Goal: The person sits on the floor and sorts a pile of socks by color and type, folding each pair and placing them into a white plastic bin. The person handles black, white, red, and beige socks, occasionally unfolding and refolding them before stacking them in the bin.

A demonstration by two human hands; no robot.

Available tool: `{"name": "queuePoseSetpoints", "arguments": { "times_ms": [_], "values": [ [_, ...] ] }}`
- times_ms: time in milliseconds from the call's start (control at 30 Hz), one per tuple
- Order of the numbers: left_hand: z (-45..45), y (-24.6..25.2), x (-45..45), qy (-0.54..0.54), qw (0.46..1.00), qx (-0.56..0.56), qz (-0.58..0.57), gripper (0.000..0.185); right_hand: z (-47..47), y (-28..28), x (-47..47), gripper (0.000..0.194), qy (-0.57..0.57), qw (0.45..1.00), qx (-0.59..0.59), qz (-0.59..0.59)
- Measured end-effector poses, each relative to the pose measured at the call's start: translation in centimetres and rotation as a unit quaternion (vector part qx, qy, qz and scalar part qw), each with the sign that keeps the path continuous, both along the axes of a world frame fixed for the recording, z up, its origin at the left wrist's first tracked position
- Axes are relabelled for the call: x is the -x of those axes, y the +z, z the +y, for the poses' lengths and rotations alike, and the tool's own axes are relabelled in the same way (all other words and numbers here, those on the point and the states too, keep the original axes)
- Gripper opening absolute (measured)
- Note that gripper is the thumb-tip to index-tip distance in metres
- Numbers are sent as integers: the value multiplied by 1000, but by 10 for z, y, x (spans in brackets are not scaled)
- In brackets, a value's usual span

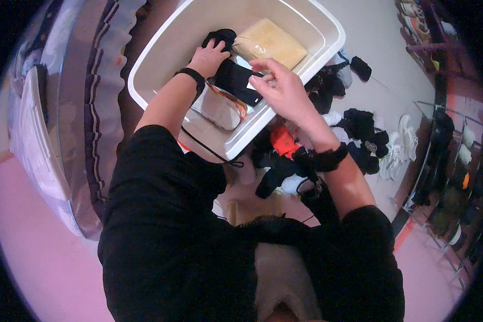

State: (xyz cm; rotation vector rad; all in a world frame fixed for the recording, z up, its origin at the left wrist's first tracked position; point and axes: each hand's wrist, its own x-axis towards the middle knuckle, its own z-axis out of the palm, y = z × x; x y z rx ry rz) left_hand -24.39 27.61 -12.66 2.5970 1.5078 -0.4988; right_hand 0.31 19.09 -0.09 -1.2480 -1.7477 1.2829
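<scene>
A pale plastic tub with a white rim (pixel 337 30) stands before me. Inside it, my left hand (pixel 210 57) rests with spread fingers on a rolled black item (pixel 221 39), possibly cloth. My right hand (pixel 279 86) hovers over the near right side of the tub with its fingers bent; whether it grips anything cannot be told, though a small white patch shows by the fingertips. Between the hands lies a flat black item (pixel 235 78). A light-coloured shoe with orange trim (pixel 217 108) lies nearest me, and a yellowish wrapped package (pixel 269 42) fills the far right part.
Black and white socks or small clothes (pixel 358 122) and a red cloth (pixel 283 141) lie on the floor right of the tub. White sneakers (pixel 406 137) stand beside a metal shoe rack (pixel 422 169). Left is a bed-like surface with a ruffled cover (pixel 108 80).
</scene>
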Motion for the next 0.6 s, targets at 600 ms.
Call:
{"name": "queuePoseSetpoints", "arguments": {
  "times_ms": [600],
  "values": [
    [-40, 249, -110, 17, 919, 54, -391, 41, -54, -66, -127, 28, -6, 970, 202, -137]
  ]
}}
